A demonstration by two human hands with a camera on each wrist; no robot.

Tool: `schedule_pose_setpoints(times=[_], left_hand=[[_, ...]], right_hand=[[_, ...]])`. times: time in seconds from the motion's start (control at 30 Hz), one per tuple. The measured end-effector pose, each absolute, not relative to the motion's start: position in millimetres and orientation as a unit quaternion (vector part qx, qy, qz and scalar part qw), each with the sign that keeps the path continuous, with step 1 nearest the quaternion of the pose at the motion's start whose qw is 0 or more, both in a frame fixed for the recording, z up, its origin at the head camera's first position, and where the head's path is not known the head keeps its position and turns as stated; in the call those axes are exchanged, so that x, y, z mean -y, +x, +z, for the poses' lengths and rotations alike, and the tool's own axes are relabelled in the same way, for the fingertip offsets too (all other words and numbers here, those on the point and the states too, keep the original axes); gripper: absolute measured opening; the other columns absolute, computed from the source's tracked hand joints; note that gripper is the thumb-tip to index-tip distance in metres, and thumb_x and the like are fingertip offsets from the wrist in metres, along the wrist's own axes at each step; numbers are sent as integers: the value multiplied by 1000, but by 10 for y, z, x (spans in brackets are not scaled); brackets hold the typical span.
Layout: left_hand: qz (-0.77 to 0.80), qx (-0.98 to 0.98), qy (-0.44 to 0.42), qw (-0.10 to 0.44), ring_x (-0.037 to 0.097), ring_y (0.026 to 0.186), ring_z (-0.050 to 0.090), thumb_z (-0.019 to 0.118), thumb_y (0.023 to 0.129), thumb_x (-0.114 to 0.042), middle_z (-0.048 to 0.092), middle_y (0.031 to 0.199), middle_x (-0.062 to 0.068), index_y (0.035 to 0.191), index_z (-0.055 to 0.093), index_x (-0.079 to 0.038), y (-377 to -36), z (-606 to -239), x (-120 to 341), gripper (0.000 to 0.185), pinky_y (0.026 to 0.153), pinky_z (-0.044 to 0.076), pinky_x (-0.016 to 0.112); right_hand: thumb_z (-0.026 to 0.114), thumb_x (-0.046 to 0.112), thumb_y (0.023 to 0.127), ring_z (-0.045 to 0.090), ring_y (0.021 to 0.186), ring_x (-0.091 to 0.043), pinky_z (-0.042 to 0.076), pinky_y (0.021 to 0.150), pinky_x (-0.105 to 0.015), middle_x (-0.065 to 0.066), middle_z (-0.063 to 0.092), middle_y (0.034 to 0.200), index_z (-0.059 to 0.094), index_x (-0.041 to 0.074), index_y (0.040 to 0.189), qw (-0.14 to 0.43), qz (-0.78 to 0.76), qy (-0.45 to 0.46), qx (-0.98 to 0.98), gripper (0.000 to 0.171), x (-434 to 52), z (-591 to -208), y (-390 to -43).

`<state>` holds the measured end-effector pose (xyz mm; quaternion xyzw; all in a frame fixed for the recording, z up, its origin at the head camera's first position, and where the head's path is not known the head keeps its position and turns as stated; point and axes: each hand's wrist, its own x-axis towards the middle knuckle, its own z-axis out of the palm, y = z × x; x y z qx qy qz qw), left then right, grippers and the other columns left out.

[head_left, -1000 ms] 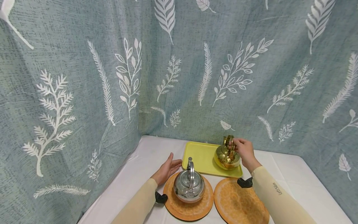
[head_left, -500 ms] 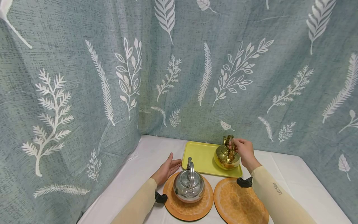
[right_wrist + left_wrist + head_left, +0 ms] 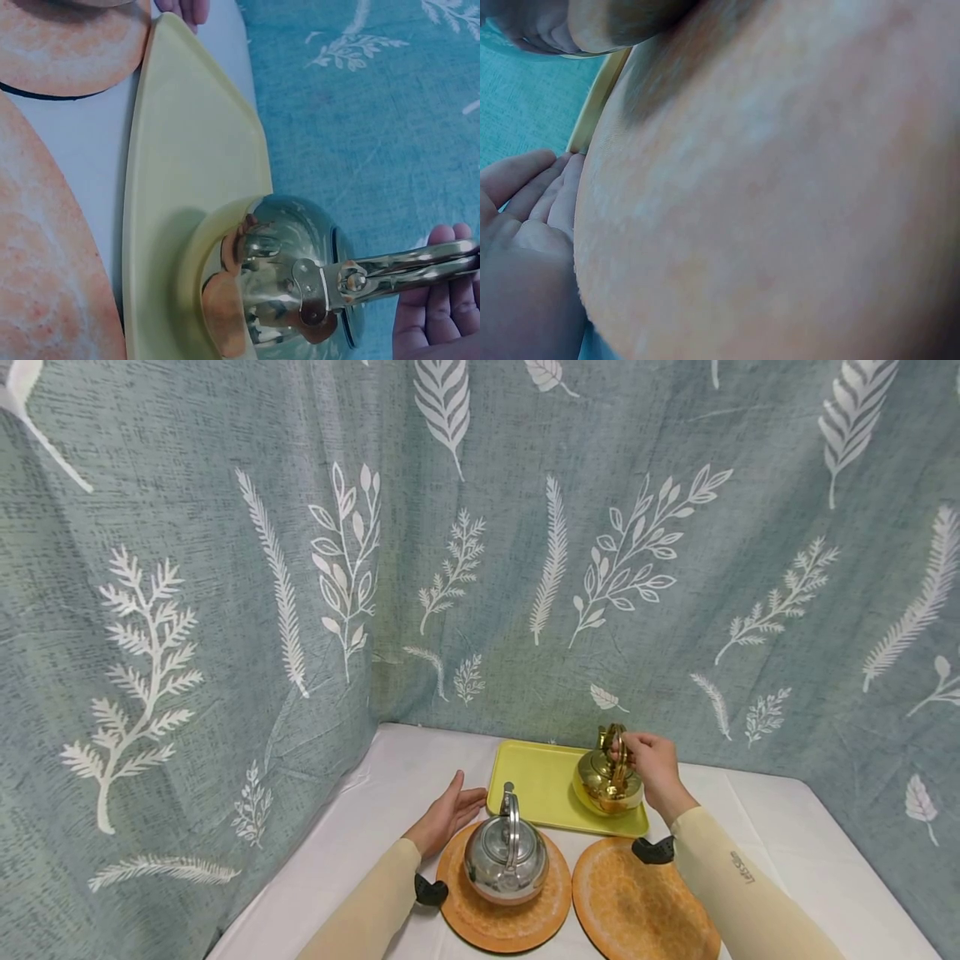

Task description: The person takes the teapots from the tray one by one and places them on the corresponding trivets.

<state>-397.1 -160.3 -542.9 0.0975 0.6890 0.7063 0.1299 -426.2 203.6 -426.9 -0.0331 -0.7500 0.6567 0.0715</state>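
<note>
On yellow tray [image 3: 536,785], right hand [image 3: 654,764] fingers still clamp gold kettle [image 3: 606,781] handle, prob. unmoved; left hand [image 3: 447,812] fingers apart.

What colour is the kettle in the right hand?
Shiny gold; the kettle shows best in the right wrist view.

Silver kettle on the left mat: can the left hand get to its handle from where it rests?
Probably yes. The left hand lies open beside the silver kettle, with nothing between it and the upright handle.
</note>
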Motion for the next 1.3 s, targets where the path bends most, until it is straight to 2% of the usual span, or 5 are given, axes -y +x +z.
schedule_pose_setpoints(times=[0.37, 0.73, 0.9, 1.17, 1.3], left_hand=[[703, -691, 105, 131, 41, 157, 35, 31, 102, -86, 38, 167, 30, 161, 37, 14, -3960, -5459, 1601, 117, 131, 33, 45], [703, -692, 100, 131, 41, 157, 35, 31, 102, -86, 38, 167, 31, 161, 37, 15, -3960, -5470, 1598, 117, 131, 33, 45], [704, -691, 100, 128, 41, 157, 35, 31, 102, -86, 38, 167, 32, 160, 38, 16, -3963, -5463, 1597, 117, 131, 34, 45], [708, -687, 102, 128, 41, 157, 35, 31, 103, -85, 38, 167, 31, 160, 38, 15, -3979, -5438, 1602, 116, 130, 33, 44], [707, -688, 104, 127, 41, 157, 35, 30, 103, -85, 38, 167, 31, 160, 38, 15, -3993, -5439, 1605, 115, 130, 34, 44]], right_hand=[[54, 20, 117, 73, 85, -10, 60, 83, -29, -6, 78, 101, 65, -12, 138, 74, 648, -38, 757, 40, -1991, -4262, -4204], [52, 17, 117, 74, 85, -14, 61, 77, -26, -12, 77, 104, 65, -13, 135, 79, 649, -34, 756, 37, -1968, -4291, -4198], [53, 16, 117, 73, 85, -13, 61, 78, -25, -15, 77, 107, 65, -14, 134, 83, 652, -31, 753, 37, -1945, -4279, -4195], [53, 19, 117, 72, 82, -10, 60, 84, -27, -8, 76, 103, 65, -14, 136, 88, 652, -30, 753, 39, -1918, -4237, -4196], [53, 18, 117, 72, 82, -10, 61, 86, -28, -10, 76, 105, 64, -14, 137, 88, 654, -30, 750, 39, -1912, -4228, -4196]])
